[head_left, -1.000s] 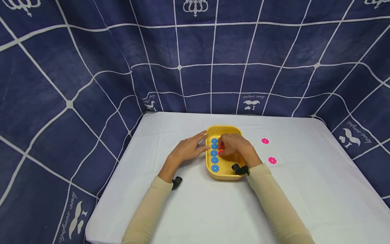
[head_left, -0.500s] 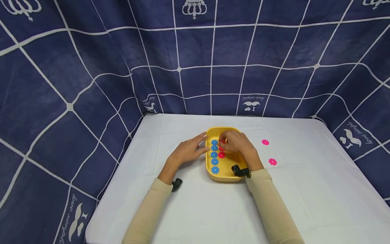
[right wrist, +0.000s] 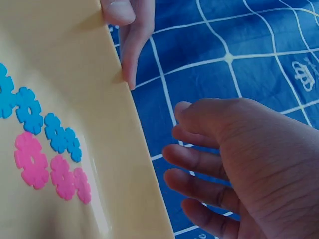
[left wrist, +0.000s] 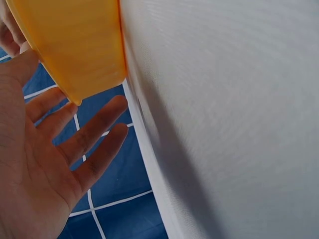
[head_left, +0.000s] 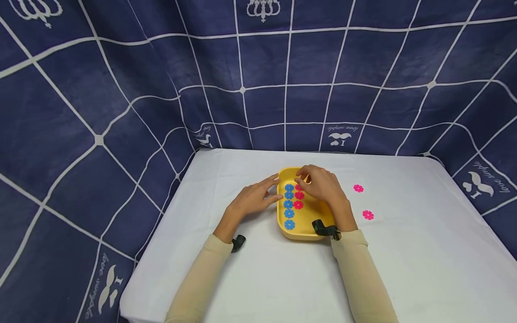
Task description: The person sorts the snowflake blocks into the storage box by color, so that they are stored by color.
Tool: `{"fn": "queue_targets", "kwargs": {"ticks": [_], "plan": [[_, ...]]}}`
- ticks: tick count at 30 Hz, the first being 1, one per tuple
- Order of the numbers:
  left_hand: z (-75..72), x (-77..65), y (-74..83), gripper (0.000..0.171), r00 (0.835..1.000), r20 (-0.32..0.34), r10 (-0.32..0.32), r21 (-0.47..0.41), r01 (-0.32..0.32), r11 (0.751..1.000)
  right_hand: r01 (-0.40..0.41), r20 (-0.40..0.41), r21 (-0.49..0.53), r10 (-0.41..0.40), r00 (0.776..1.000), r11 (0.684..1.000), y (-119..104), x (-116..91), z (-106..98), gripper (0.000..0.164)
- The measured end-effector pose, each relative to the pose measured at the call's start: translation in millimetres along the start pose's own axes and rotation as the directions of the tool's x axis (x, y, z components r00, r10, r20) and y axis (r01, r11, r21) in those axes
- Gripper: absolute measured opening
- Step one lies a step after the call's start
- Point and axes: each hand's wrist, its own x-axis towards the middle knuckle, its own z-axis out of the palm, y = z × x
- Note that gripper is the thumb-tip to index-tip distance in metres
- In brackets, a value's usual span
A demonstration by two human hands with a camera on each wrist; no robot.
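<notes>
A yellow rectangular tray (head_left: 308,219) sits on the white table. Along its left side runs a column of several blue snowflake discs (head_left: 289,214); beside them lie 3 pink snowflake discs (head_left: 298,205), clearer in the right wrist view. My left hand (head_left: 253,199) rests its thumb and fingertips at the tray's left rim, fingers spread and fairly straight, as the left wrist view of the tray's outer wall (left wrist: 82,45) confirms. Over the tray's far right part, my right hand (head_left: 323,185) has loosely bent fingers with nothing between them.
To the right of the tray, 2 more pink discs, a farther one (head_left: 358,188) and a nearer one (head_left: 368,215), lie on the white tablecloth (head_left: 282,282). A dark blue curtain (head_left: 266,107) with white lines hangs behind the table and at both sides.
My right hand has let go of a pink disc at the far end of the pink column and lifted back to the right, uncovering the pink discs. The left hand stays at the rim.
</notes>
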Motion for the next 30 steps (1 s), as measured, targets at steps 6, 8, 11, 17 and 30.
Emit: {"fn": "queue_targets", "kwargs": {"ticks": [6, 8, 11, 17, 30], "plan": [[0.9, 2.4, 2.8, 0.074, 1.0, 0.006, 0.009, -0.002, -0.009, 1.0, -0.013, -0.062, 0.017, 0.014, 0.998, 1.0, 2, -1, -6, 0.031], [0.5, 2.0, 3.0, 0.074, 1.0, 0.008, 0.005, 0.002, -0.005, 1.0, -0.015, -0.085, 0.031, 0.018, 0.996, 0.999, 2, 0, -7, 0.03], [-0.2, 1.0, 2.7, 0.073, 1.0, 0.008, 0.002, 0.007, -0.002, 1.0, -0.013, -0.122, 0.05, 0.019, 0.992, 0.999, 1, 0, -9, 0.031], [-1.5, -0.6, 2.3, 0.073, 1.0, 0.006, 0.001, 0.005, -0.001, 1.0, -0.021, -0.178, 0.073, 0.034, 0.983, 0.997, -3, -3, -14, 0.034], [0.2, -1.0, 2.3, 0.072, 1.0, -0.004, -0.007, 0.033, 0.007, 0.999, -0.024, -0.247, 0.069, 0.04, 0.968, 0.997, -2, -15, -34, 0.033]]}}
